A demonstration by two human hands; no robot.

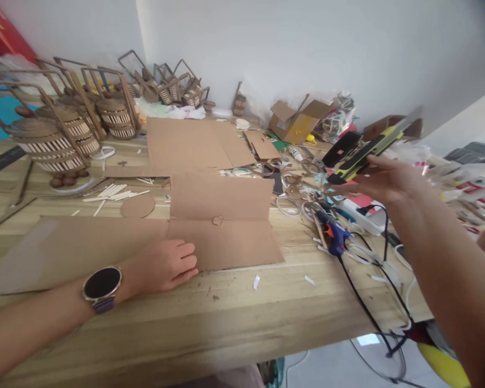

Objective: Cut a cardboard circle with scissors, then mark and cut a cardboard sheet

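Note:
A flat sheet of brown cardboard (105, 237) lies along the front of the wooden table, and a creased cardboard piece (238, 242) with a small torn spot adjoins it. My left hand (167, 265), with a watch on its wrist, rests palm down on the cardboard, fingers slightly bent and holding nothing. Raised over the clutter on the right, my right hand (396, 180) grips a yellow and black utility knife (367, 153). Its blade points up and away to the right. Below that hand a blue glue gun (334, 234) lies on the table with its cord trailing forward.
Several lidded bamboo baskets (117, 118) with tall handles stand at the back left. Behind the work lies another large cardboard sheet (186, 143). Thin pale sticks (115, 192) and a cardboard disc (138, 206) are at left. An open carton (297, 121) stands near the wall.

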